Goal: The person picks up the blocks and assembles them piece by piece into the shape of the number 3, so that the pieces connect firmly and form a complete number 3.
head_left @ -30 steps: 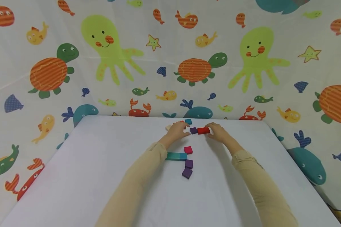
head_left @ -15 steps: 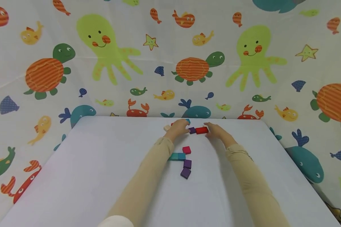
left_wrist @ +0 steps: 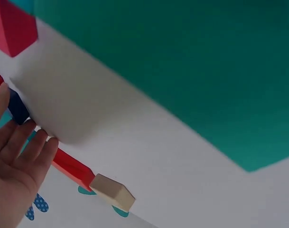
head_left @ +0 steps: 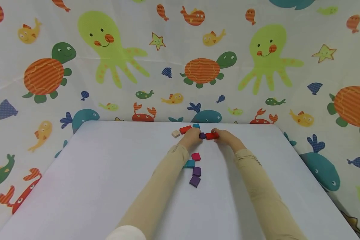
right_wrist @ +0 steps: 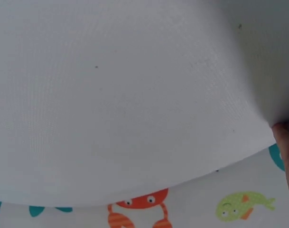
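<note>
At the far part of the white table, my left hand (head_left: 191, 138) pinches a small dark purple block (head_left: 202, 135) between thumb and fingertips. In the left wrist view the same hand (left_wrist: 16, 161) has its thumb and fingers on either side of that block, which looks dark blue there. Just right of it, my right hand (head_left: 226, 138) grips the right end of a red oblong block (head_left: 212, 136). The purple and red blocks lie nearly end to end. Only part of the right hand (right_wrist: 286, 147) shows in the right wrist view.
Behind the left hand lie a beige block (head_left: 175, 133), another red block (head_left: 185, 129) and a blue block (head_left: 196, 126). Nearer stand a crimson block (head_left: 196, 156), teal blocks (head_left: 190, 164) and two purple blocks (head_left: 195, 181). A printed cloth (head_left: 168, 60) hangs behind the table.
My left hand has moved right onto the purple block, uncovering the far red block. My right hand has closed in on the end of the red oblong block.
</note>
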`<state>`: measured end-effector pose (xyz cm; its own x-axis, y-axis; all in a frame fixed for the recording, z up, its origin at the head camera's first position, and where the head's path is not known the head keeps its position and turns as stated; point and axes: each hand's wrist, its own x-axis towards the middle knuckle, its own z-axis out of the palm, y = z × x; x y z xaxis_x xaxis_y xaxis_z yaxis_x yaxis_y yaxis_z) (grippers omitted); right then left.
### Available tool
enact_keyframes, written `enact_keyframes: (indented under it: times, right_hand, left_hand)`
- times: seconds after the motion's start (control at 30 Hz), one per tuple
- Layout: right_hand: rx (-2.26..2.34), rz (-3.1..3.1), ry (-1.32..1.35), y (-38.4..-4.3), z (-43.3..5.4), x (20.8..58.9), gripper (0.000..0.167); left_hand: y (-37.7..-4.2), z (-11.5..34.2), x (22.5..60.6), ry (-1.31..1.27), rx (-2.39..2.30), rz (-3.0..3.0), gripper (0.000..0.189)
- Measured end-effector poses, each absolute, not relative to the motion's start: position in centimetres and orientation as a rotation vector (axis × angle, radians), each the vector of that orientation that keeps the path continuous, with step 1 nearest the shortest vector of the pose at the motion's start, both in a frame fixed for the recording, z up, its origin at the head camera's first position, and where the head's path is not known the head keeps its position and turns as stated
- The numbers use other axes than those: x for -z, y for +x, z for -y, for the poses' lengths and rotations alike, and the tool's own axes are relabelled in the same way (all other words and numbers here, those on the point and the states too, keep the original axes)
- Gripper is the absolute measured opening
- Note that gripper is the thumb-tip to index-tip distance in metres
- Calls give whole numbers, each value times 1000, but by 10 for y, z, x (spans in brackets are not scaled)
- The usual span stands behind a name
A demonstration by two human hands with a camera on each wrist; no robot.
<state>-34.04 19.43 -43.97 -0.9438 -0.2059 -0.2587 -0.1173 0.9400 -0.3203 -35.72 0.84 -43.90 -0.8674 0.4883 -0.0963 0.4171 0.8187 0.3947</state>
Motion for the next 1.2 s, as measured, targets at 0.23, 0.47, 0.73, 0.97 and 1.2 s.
enact_keyframes:
  times: [0.23,0.47,0.73,0.97,1.2]
  right_hand:
    - [387,-2815,-240,-345,-191,441,37]
    - [421,-2792,-163,-347,-186,444,38]
    - [460,-2799,-98,-341,-182,444,39]
    - [501,-2807,-110,-341,-179,438,39]
    - [481,-2860,-201,-335,-186,441,35]
  left_hand:
    - [-354,-16,438,631,-497,-2866,33]
    - [-357,-13,443,660,-410,-2905,25]
    - [-358,-4,439,650,-509,-2837,29]
    - [-356,7,431,596,-597,-2813,29]
    - [-358,20,427,631,-661,-2825,30]
